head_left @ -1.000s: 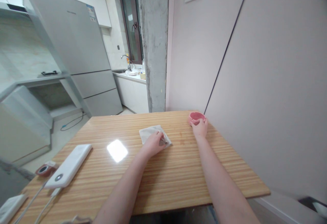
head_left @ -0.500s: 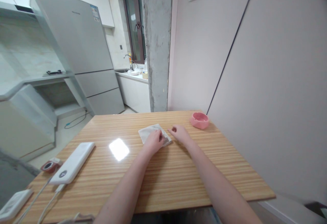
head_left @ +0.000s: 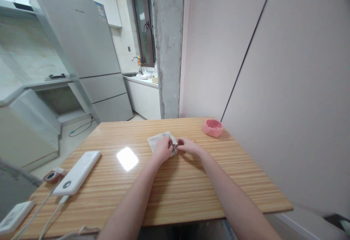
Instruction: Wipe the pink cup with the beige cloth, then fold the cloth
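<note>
Now | both hands pinch cloth | fridge label prob. unreadable

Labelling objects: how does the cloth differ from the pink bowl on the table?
The cloth is white, flat and limp; the pink bowl is rigid and round. Left hand and right hand pinch the cloth's near edge; the pink bowl stands untouched near the wall. Both rest on the wooden table.

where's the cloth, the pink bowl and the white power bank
cloth point(head_left: 156, 142), head view, on its bare left part.
pink bowl point(head_left: 213, 127), head view, on its side wall.
white power bank point(head_left: 78, 172), head view, on its flat top.
</note>
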Motion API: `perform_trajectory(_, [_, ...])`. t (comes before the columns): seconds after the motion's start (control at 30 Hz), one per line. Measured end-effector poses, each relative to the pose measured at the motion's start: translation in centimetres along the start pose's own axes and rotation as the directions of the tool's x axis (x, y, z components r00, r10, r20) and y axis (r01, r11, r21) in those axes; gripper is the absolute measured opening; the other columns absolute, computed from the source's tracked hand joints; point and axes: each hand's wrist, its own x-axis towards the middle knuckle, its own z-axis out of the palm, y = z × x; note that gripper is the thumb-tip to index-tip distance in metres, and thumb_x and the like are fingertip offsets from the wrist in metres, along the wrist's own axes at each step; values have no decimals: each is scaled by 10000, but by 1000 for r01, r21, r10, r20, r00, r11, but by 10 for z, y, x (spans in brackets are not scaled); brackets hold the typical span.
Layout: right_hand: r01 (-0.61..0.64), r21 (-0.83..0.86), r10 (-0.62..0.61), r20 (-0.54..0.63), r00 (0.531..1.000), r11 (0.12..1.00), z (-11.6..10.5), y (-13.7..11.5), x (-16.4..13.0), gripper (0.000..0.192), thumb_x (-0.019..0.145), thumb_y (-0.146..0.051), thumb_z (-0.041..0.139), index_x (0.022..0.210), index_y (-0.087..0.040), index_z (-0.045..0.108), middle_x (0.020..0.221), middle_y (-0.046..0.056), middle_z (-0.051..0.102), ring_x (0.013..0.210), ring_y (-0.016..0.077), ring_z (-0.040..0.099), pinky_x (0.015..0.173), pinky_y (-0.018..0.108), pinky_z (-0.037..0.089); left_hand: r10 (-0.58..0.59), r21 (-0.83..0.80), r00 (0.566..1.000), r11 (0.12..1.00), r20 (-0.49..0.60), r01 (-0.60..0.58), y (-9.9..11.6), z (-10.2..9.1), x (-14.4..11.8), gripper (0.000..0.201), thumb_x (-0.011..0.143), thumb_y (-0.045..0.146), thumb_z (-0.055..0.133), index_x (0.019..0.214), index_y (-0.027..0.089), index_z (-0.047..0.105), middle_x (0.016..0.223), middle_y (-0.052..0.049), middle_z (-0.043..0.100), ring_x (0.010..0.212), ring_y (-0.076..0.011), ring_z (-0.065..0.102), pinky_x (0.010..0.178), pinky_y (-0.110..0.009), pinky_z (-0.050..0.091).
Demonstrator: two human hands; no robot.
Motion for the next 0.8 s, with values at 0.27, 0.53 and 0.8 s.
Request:
perform_trajectory(0.27, [110, 519, -85, -72, 994, 848, 10, -11, 4, 355, 555, -385, 812, 722, -201, 559, 772, -31, 622, 759, 134, 584, 735, 267, 452, -72, -601, 988, 799, -136, -24, 7, -3, 3, 242, 803, 406, 548, 740, 191, 457, 694, 28, 493, 662, -118, 479, 621, -240, 387])
perform_trajectory(0.53, [148, 666, 29, -247, 969, 732, -5, -17, 1, 115, 701, -307, 587, 772, -219, 568, 712, -37, 628, 682, 136, 591, 673, 257, 492, -350, -970, 930, 244, -112, -25, -2, -30, 8, 335, 679, 431, 647, 873, 175, 553, 797, 0, 608, 731, -130, 575, 682, -239, 449])
perform_trajectory(0.8, [9, 363, 248, -654, 715, 932, -52, 13, 9, 263, 812, -353, 491, 1036, -231, 552, 829, 27, 676, 795, 190, 649, 700, 299, 508, -571, -594, 769, 736, -287, 325, -69, -50, 10, 401, 716, 289, 619, 1081, 140, 551, 1018, -124, 654, 852, -204, 643, 766, -311, 474])
